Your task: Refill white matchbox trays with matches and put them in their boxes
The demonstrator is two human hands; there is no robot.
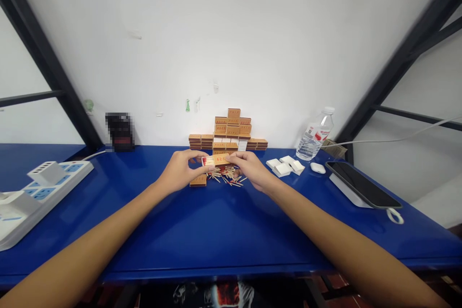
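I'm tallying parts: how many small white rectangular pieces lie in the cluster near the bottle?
4: the left piece, back piece, front piece and right piece; others may hide beneath.

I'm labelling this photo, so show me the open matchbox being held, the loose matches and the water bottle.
Open matchbox (221, 159), head view: on its printed cover.
Loose matches (227, 173), head view: mid-pile.
Water bottle (314, 134), head view: on its label.

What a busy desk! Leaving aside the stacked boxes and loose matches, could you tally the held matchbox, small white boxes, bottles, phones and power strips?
Held matchbox: 1
Small white boxes: 4
Bottle: 1
Phone: 1
Power strip: 1
Total: 8
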